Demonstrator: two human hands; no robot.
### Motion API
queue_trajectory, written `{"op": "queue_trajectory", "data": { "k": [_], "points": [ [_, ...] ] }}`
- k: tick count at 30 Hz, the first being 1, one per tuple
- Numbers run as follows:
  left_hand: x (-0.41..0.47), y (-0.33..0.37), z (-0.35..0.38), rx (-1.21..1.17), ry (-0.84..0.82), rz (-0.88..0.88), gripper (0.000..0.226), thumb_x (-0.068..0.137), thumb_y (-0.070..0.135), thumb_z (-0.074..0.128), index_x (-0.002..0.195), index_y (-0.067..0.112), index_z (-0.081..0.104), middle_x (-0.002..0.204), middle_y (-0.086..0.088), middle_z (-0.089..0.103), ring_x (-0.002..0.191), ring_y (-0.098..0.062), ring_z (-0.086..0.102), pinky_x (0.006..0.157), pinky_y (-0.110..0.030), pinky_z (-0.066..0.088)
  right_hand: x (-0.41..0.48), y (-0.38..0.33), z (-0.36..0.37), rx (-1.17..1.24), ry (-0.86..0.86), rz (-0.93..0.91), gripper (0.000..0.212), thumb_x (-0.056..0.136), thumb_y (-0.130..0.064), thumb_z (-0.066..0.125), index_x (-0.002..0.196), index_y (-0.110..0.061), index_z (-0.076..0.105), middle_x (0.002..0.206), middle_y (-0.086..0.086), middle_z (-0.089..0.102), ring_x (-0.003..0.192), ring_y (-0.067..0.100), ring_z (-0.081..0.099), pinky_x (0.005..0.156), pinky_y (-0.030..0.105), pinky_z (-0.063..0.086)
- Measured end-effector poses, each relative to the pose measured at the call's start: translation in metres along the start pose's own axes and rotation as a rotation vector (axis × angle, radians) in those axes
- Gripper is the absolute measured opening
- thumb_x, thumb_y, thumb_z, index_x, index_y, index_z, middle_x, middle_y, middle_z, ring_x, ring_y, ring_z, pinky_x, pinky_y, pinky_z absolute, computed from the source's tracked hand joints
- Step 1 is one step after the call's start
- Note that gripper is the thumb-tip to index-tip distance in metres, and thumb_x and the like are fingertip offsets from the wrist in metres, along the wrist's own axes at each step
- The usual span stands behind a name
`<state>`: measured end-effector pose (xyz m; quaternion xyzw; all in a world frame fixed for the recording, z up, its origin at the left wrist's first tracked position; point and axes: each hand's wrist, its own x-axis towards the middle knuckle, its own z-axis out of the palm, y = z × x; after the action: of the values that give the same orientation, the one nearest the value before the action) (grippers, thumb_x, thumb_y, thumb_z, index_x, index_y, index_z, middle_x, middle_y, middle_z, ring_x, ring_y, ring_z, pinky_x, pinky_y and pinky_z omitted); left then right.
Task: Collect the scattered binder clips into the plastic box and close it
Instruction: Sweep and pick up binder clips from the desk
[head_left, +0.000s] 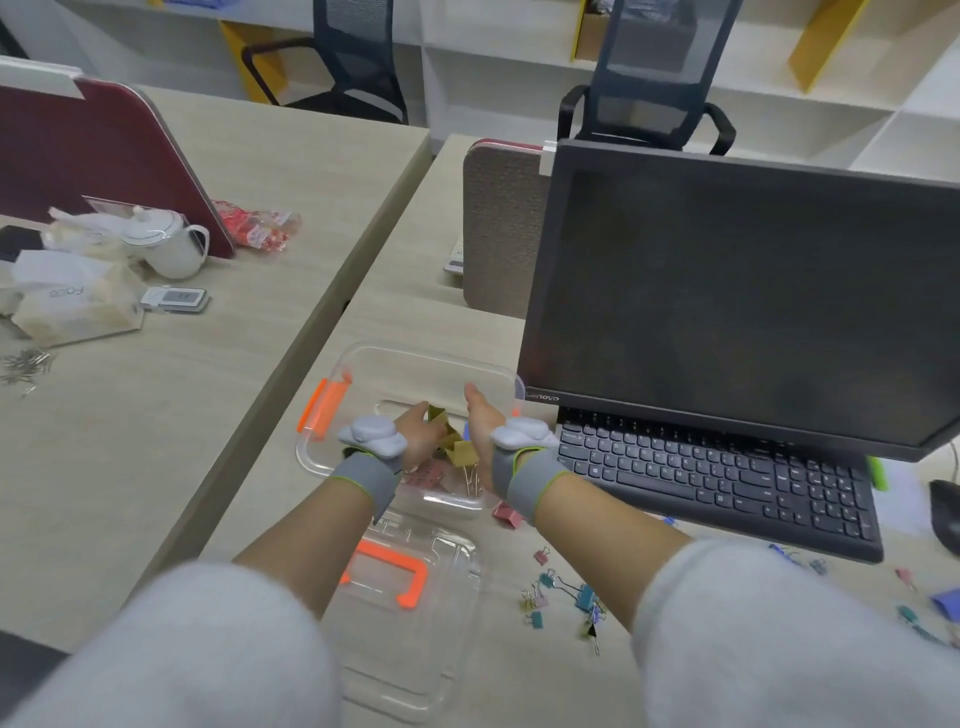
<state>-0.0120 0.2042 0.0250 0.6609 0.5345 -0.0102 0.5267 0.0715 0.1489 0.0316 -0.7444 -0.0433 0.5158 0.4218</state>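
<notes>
A: Clear glossy plastic box (332, 457), orange plastic latch (321, 413). Clear ribbed plastic lid (441, 623).

B: Pale matt woodgrain desk (249, 525). Small painted metal binder clips (563, 592), wire handles. Matt black plastic keyboard (727, 483).

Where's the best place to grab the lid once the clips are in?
Take the clear lid by its orange handle, coming straight down from above. It lies flat on the desk with the handle facing up, just near of the plastic box, and its thin flush edges probably give less purchase.
</notes>
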Motion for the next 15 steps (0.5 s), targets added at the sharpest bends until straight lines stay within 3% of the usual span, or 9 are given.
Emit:
{"op": "queue_trajectory", "data": {
  "k": [1,3,5,7,9,12,15],
  "points": [
    [0.001,-0.001,0.001,0.003,0.025,0.007,0.025,0.092,0.013,0.046,0.115,0.021,0.052,0.102,-0.012,0.057,0.068,-0.017,0.050,0.056,-0.022,0.038,-0.002,-0.001,-0.004,0.033,0.000,0.011,0.073,0.091,-0.057,0.037,0.143,-0.007,0.031,0.150,0.017,0.032,0.138,0.034,0.030,0.116,0.046,0.023],
    [0.000,-0.004,0.002,0.024,0.063,-0.009,0.046,0.091,0.011,0.048,0.136,0.013,0.041,0.111,-0.015,0.060,0.074,-0.019,0.048,0.048,-0.014,0.037,-0.007,-0.001,-0.013,0.140,-0.039,0.025,0.065,0.090,-0.056,0.043,0.139,-0.013,0.041,0.147,0.013,0.036,0.134,0.031,0.036,0.112,0.041,0.029],
    [-0.001,-0.005,0.001,0.135,0.117,-0.019,0.052,0.090,0.017,0.050,0.140,0.013,0.037,0.125,-0.016,0.058,0.086,-0.023,0.053,0.061,-0.022,0.045,-0.016,-0.002,-0.027,0.279,-0.145,-0.013,0.051,0.094,-0.049,0.041,0.126,-0.012,0.051,0.137,0.015,0.048,0.127,0.029,0.045,0.105,0.037,0.035],
    [-0.004,-0.003,0.001,0.235,0.213,0.015,0.043,0.090,0.019,0.048,0.132,0.013,0.046,0.124,-0.015,0.060,0.100,-0.031,0.058,0.082,-0.031,0.047,-0.022,-0.003,-0.044,0.362,-0.219,-0.076,0.040,0.097,-0.042,0.037,0.116,-0.010,0.053,0.125,0.018,0.058,0.120,0.031,0.054,0.099,0.037,0.040],
    [-0.013,0.005,0.003,0.225,0.335,0.108,0.034,0.089,0.014,0.047,0.122,0.009,0.054,0.121,-0.015,0.062,0.108,-0.034,0.057,0.089,-0.033,0.044,-0.024,0.000,-0.065,0.414,-0.186,-0.131,0.033,0.099,-0.036,0.037,0.108,-0.008,0.052,0.112,0.017,0.064,0.106,0.030,0.062,0.090,0.036,0.046],
    [-0.035,0.026,0.018,0.123,0.373,0.295,0.025,0.088,0.006,0.047,0.109,0.004,0.061,0.112,-0.016,0.064,0.100,-0.032,0.059,0.083,-0.031,0.044,-0.026,0.009,-0.090,0.393,-0.058,-0.159,0.021,0.098,-0.024,0.040,0.099,-0.009,0.054,0.102,0.016,0.062,0.076,0.020,0.061,0.068,0.028,0.047],
    [-0.056,0.045,0.042,0.090,0.338,0.459,0.019,0.087,0.004,0.048,0.097,0.006,0.064,0.101,-0.011,0.067,0.086,-0.024,0.058,0.073,-0.023,0.039,-0.029,0.024,-0.106,0.278,0.004,-0.094,0.016,0.095,-0.015,0.043,0.105,-0.009,0.054,0.099,0.016,0.062,0.066,0.016,0.053,0.060,0.024,0.039]
  ]
}}
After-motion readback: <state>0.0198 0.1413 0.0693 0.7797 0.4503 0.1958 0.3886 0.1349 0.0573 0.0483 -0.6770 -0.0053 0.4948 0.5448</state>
